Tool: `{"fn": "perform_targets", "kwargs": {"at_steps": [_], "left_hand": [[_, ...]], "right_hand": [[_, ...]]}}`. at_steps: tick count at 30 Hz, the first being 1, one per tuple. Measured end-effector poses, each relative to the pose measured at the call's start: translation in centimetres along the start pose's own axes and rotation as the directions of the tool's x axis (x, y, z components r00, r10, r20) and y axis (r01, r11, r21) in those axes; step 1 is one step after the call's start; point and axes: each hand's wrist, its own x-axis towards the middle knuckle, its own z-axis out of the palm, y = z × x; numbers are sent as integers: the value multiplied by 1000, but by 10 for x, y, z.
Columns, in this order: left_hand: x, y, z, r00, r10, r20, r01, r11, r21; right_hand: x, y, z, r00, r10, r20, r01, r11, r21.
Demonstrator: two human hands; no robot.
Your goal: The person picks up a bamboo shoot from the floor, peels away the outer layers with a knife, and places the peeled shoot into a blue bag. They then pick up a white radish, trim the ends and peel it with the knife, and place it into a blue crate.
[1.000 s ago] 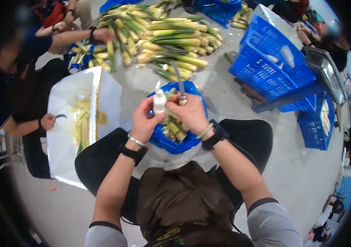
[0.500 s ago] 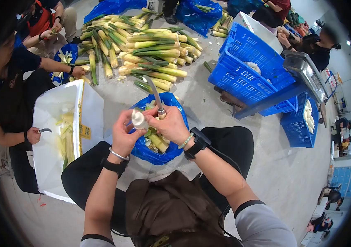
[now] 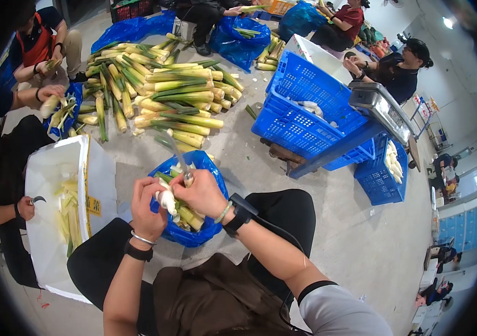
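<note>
A: Left hand (image 3: 149,210)?
B: Fingers curled round a white piece (image 3: 167,200), pinching it.
A: Right hand (image 3: 200,193)?
B: Closed on the handle of a knife (image 3: 178,154), blade pointing up and away from the wearer. Its fingertips are right at the white piece; can't tell if they pinch it too.
A: Where's the white piece exactly?
B: Between the two hands, above an open blue bag (image 3: 211,232) on the floor (image 3: 339,238). Cut green-and-pale chunks inside the bag.
A: Around it?
B: Big pile of stalks (image 3: 179,95) on the floor beyond the bag. White box (image 3: 101,173) on the left, pale and green strips in it.
A: Right side?
B: Large blue crate (image 3: 305,131), a few white pieces in it; smaller blue crate (image 3: 381,187) beside it, holding more.
A: Other people?
B: Several. One co-worker's hand (image 3: 26,208) holds a small curved blade at the white box.
</note>
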Motion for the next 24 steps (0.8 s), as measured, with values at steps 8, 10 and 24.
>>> {"fn": "perform_targets", "kwargs": {"at_steps": [8,10,24], "left_hand": [[-13,-20,5,958,-272,90,282,840,-463],[-11,-14,2,902,-400,164,417,703,-576],[-3,-17,-6,847,-459,269,487,467,-738]], "right_hand": [[1,-5,1,995,99,5,-98,971,220],[3,-5,1,993,121,-6,-115,956,268],[-2,-14,10,965,-185,-184,178,983,-52]]}}
